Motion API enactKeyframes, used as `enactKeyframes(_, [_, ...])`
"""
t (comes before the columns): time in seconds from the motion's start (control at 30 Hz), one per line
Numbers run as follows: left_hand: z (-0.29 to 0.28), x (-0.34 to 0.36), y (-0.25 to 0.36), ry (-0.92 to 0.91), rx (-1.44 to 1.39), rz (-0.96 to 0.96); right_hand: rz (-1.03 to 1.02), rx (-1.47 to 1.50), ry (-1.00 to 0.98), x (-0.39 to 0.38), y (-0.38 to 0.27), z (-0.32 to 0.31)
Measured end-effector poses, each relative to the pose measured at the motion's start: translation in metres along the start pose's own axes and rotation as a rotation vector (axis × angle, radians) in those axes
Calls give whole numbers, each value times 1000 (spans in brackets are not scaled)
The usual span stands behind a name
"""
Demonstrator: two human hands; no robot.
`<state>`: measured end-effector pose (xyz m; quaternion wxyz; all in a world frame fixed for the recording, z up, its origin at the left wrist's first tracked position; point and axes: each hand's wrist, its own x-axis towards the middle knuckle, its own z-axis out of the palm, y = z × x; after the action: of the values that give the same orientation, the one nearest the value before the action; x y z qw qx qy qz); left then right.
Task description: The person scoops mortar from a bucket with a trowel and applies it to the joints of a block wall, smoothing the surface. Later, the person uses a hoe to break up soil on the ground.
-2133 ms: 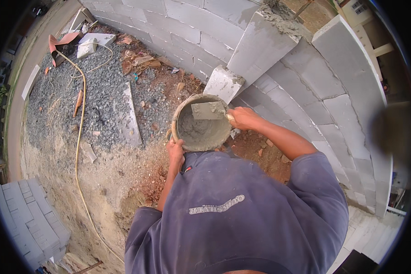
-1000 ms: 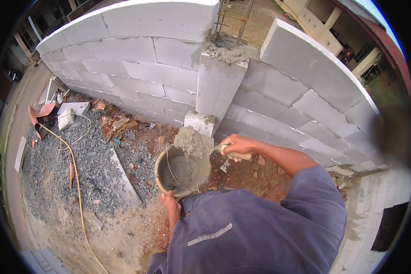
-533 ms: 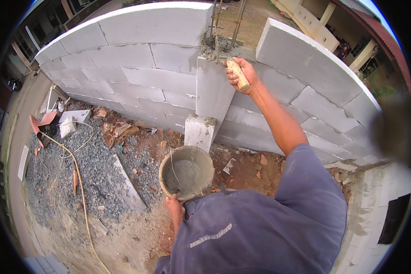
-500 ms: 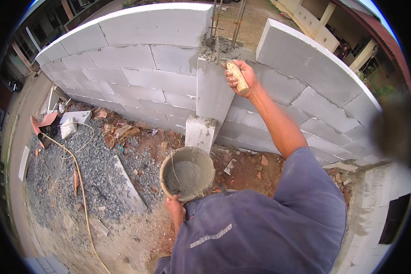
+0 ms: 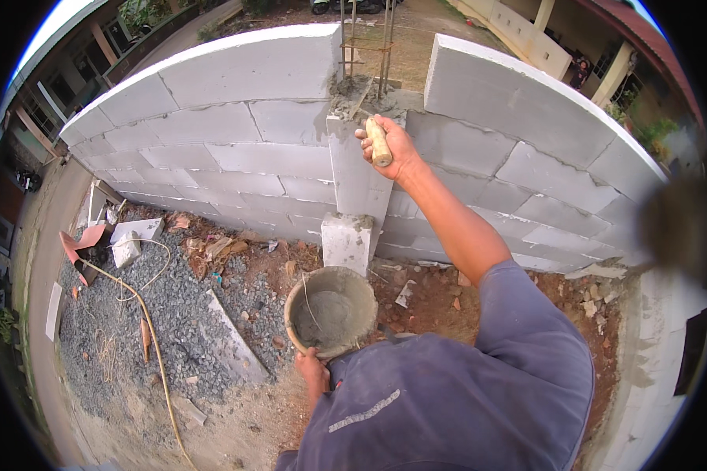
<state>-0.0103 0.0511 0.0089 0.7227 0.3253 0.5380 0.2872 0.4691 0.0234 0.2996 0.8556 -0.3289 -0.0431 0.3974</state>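
My right hand (image 5: 386, 147) is closed round the wooden handle of a trowel (image 5: 379, 141), raised at the top of the pale column (image 5: 361, 169) in the block wall. The trowel's blade reaches into grey mortar (image 5: 346, 100) piled around upright steel rods (image 5: 353, 47); much of it is hard to make out. My left hand (image 5: 313, 365) grips the near rim of a round bucket (image 5: 291, 306) that has wet grey mortar inside and a thin wire handle. Just beyond the bucket stands a short white block (image 5: 346, 243) at the column's foot.
The light block wall (image 5: 212, 165) spans the view ahead. At left lie gravel (image 5: 118, 345), a hose (image 5: 153, 341), a pink sheet (image 5: 86, 239), white offcuts and a long plank (image 5: 236, 337). Rubble and red soil line the wall's foot. Houses, a path and parked motorbikes are farther off.
My right hand has risen from the bucket, taking a trowel load of mortar to the column top, and now sits slightly farther left in view. The camera has tilted up; my left hand stays on the bucket.
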Motion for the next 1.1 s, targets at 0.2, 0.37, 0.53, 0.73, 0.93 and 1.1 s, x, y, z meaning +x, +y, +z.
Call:
enactKeyframes(0.2, [-1,-6,-3,-1,65,31,-42,268,125,73,-16,28])
enactKeyframes(0.37, [-3,-10,-6,33,10,39,43,234,-55,62,-21,6])
enactKeyframes(0.53, [-9,-8,-12,37,-64,51,-93,-678,41,-44,8,-9])
enactKeyframes(0.73, [-9,-2,-10,22,-1,10,-260,-1064,27,-64,9,-53])
enactKeyframes(0.93, [-7,-1,-13,-21,-31,-6,-161,-429,150,-61,3,-32])
enactKeyframes(1.1, [3,-8,-8,-5,-5,23,-290,-177,181,0,7,-26])
